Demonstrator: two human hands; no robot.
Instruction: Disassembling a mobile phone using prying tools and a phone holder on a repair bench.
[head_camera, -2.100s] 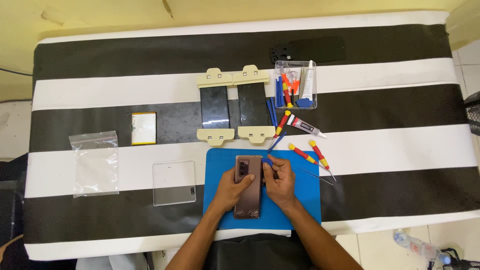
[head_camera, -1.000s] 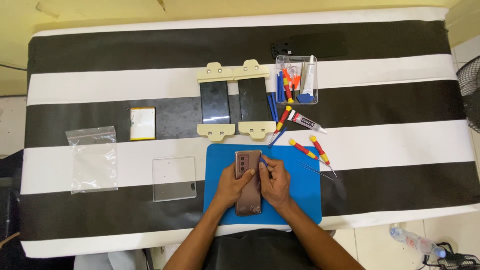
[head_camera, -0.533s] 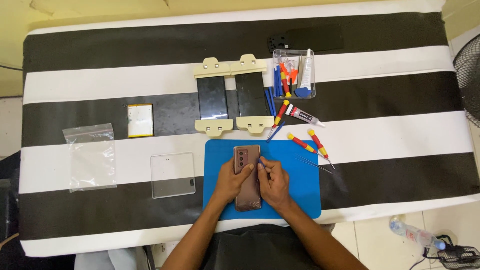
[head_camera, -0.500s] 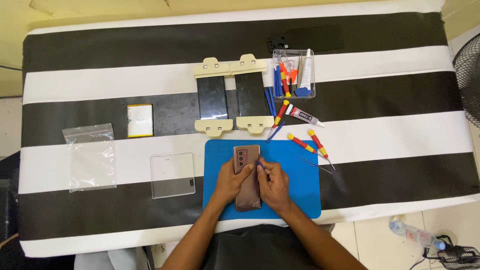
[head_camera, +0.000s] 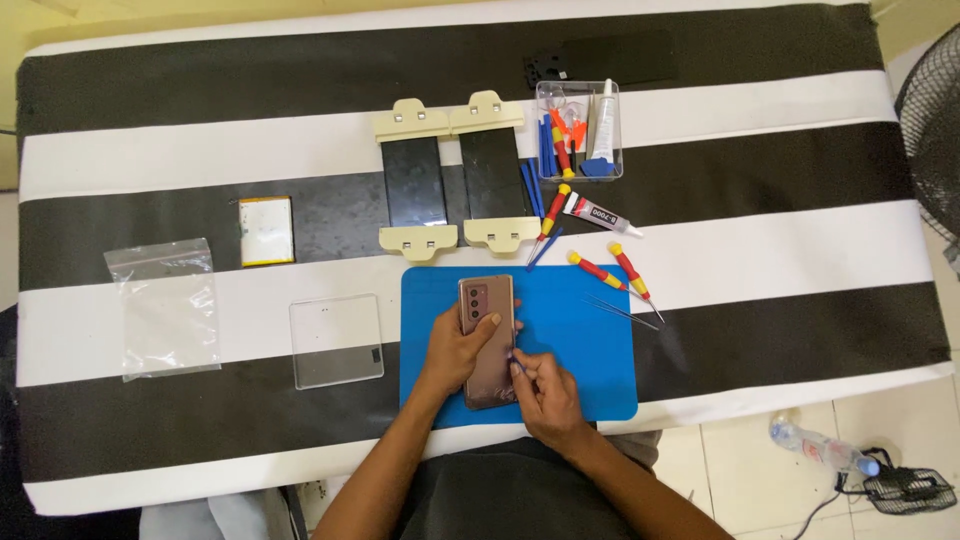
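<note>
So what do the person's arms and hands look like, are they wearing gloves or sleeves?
No gloves and no sleeves show. The left hand and right hand are bare, and both forearms are bare up to the picture's bottom edge. No ring, watch or bracelet shows. A dark grey garment covers the lap.

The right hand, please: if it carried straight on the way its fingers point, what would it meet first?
The right hand points up and left at the phone's right edge, so probably the phone itself, then the left hand lying across it.
</note>
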